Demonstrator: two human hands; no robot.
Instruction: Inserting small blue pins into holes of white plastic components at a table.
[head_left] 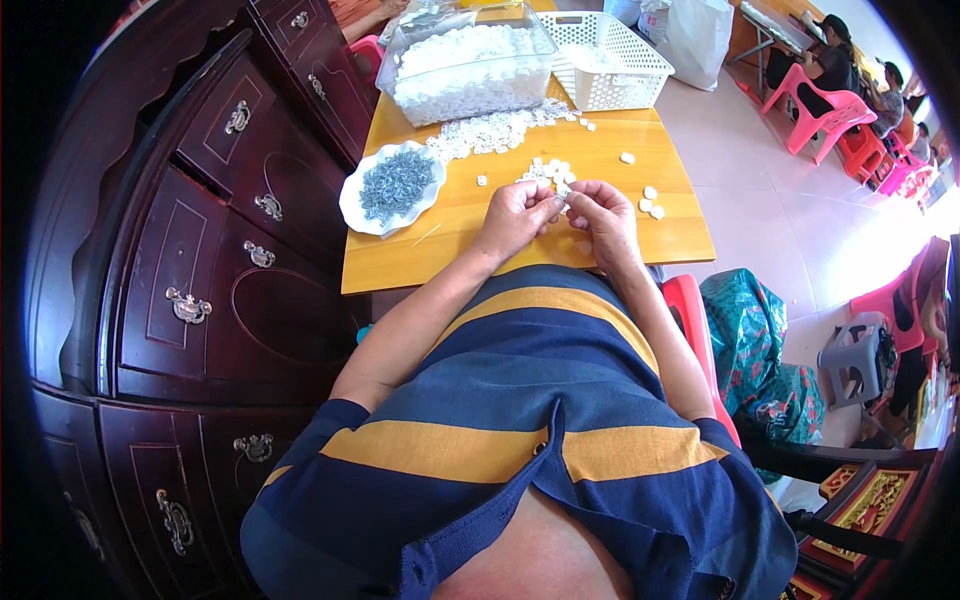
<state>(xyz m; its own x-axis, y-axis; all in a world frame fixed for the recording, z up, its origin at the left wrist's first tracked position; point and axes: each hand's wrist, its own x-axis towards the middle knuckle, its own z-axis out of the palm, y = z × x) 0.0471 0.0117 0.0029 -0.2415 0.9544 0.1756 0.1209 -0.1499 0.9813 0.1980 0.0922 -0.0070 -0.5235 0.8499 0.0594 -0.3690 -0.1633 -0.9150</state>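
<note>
Working at the near edge of a yellow wooden table, both hands meeting over one small white plastic piece. Left hand curling closed with fingertips pinching at it; right hand likewise closing on it from the other side, thumb and forefinger pressed together; too small to tell whether a metal part is also being held. Judging progress as early: lying just right of the hands, only a few separate white pieces, possibly finished; waiting beyond the hands, a loose heap of white pieces spilling across the tabletop, and a clear plastic bin standing nearly full of the same. Sitting left of the hands, a white scalloped dish holding plenty of small grey metal rings. Standing beside the bin, a white lattice basket. Pressing against the table's left side, a dark carved wooden cabinet with metal handles. Showing on the pale tiled floor: pink plastic chairs, other seated people at the far right, a grey stool, a teal patterned bag
</note>
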